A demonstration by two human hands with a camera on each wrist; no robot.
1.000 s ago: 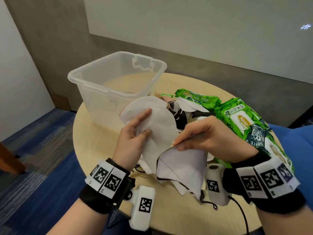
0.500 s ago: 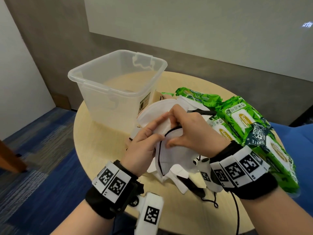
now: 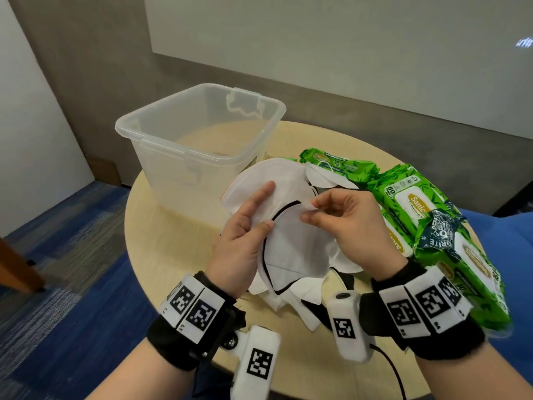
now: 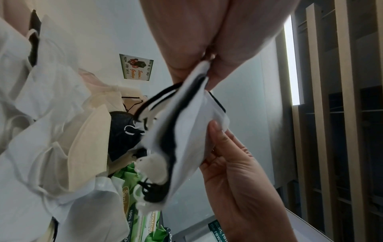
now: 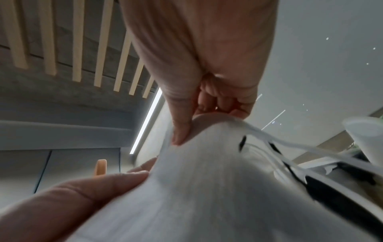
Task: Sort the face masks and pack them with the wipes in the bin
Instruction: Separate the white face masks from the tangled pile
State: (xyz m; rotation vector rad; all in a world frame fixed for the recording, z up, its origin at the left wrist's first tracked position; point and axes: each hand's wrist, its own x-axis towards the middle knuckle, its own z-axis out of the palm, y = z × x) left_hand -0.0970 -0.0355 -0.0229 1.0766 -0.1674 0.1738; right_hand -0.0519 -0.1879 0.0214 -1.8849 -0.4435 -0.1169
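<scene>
Between the two wrists, above the middle of the round table (image 3: pixel 173 284), the left hand (image 3: pixel 239 241) is gripping a stack of white face masks (image 3: pixel 297 249), thumb lying over the top mask's black-trimmed edge and index finger stretching flat across the white mask behind it. At 3 o'clock from that hand, the right hand (image 3: pixel 346 223) is pinching the upper corner of the top mask between thumb and fingertips, its other fingers curling loosely. Seen by the left wrist camera, the held masks (image 4: pixel 186 131) are hanging with black ear loops trailing from their lower edge.

Under the hands, more masks (image 3: pixel 291 301) are lying heaped on the table, white ones mixed with some dark ones. At 2 to 4 o'clock from the hands, green packs of wipes (image 3: pixel 432 232) are lying piled along the table's right side, touching the heap. At 11 o'clock, the clear plastic bin (image 3: pixel 199 140) is standing upright on the table, with nothing visible inside it.
</scene>
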